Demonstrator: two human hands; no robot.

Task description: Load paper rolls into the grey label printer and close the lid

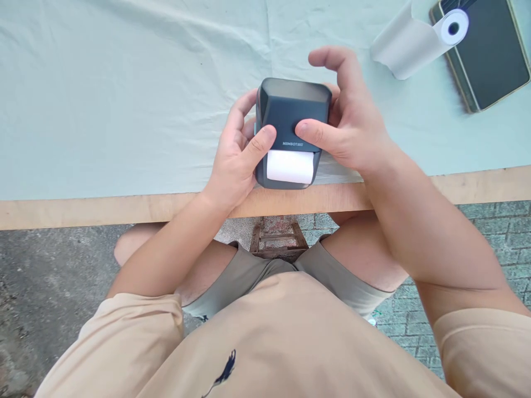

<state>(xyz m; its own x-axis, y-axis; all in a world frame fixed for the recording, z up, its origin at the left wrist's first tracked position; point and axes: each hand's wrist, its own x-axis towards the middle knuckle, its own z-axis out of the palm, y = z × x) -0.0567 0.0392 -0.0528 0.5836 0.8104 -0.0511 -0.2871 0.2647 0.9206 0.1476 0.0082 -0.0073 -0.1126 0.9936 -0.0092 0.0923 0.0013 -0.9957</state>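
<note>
A dark label printer marked NIIMBOT is held between my two hands above the table's near edge. White paper sticks out of the slot at its near end. My left hand wraps round the printer's left side, thumb on the top face and fingers partly hidden behind. On the right side, my right hand grips it with the thumb on the top face. Its index finger is raised off the printer, and the other fingers are partly hidden behind the right edge.
A partly unrolled white paper roll lies at the upper right, overlapping a black phone-like device with a light rim. A pale cloth covers the table, whose wooden edge runs close to my legs. Below stands a wooden stool.
</note>
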